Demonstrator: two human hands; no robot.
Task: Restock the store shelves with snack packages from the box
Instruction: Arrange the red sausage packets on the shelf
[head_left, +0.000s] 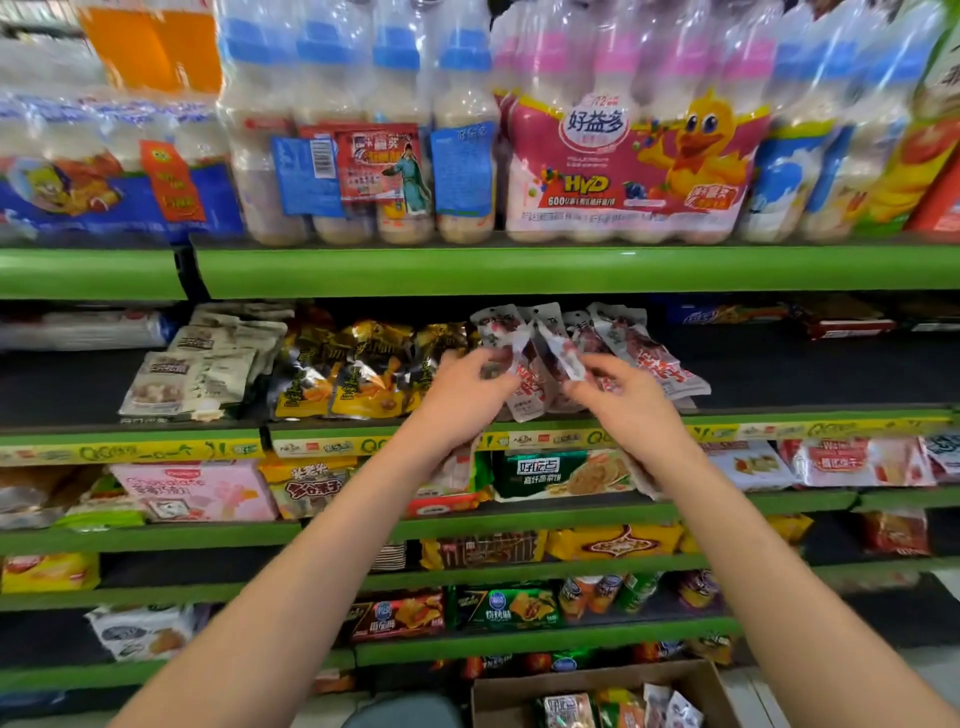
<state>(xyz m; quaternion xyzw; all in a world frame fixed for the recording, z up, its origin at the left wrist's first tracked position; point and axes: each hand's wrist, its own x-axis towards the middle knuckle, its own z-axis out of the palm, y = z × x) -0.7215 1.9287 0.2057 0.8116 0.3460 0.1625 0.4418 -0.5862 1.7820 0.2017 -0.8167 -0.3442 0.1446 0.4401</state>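
Note:
Both my hands reach to the second shelf (779, 374), where a pile of red-and-white snack packets (649, 353) lies. My left hand (462, 389) pinches one of these packets (506, 332) by its clear end. My right hand (623, 400) pinches another packet (558, 351) beside it, and a further packet sticks out below that wrist. The cardboard box (519, 696) stands on the floor at the bottom, with several snack packets (623, 709) inside.
Gold-and-black snack bags (363, 374) and beige packets (202, 364) lie left of the pile. Bottled drink multipacks (623, 156) fill the top shelf. Lower green shelves (519, 514) hold biscuits and snacks. The right part of the second shelf is bare.

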